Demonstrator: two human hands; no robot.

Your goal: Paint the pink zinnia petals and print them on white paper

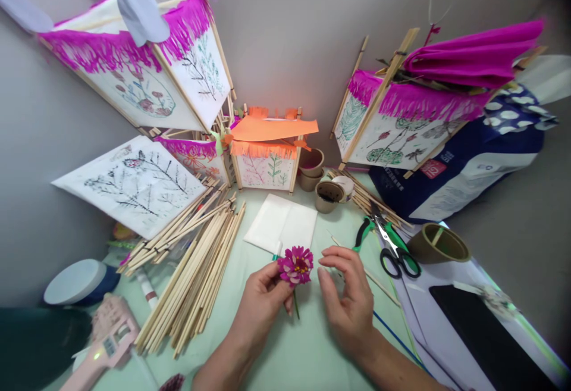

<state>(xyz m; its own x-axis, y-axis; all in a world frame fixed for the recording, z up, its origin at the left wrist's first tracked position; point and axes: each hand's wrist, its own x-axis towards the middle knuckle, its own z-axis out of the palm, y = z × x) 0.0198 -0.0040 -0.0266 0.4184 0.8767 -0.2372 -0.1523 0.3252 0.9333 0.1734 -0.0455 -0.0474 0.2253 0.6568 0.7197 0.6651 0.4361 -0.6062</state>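
Note:
My left hand [261,305] pinches the green stem of a magenta flower [296,265] and holds it upright over the pale green table [285,349]. My right hand [347,299] hovers just right of the bloom with its fingers spread and slightly curled, holding nothing. A folded white paper sheet [282,224] lies just beyond the flower.
A pile of bamboo sticks [191,272] lies to the left, a pink glue gun [104,343] at the lower left. Green-handled scissors [388,242] and a tape roll [437,243] lie to the right. Paper lanterns with magenta fringe [147,75] [401,117] and an orange one [267,156] stand behind, with small brown pots [328,194].

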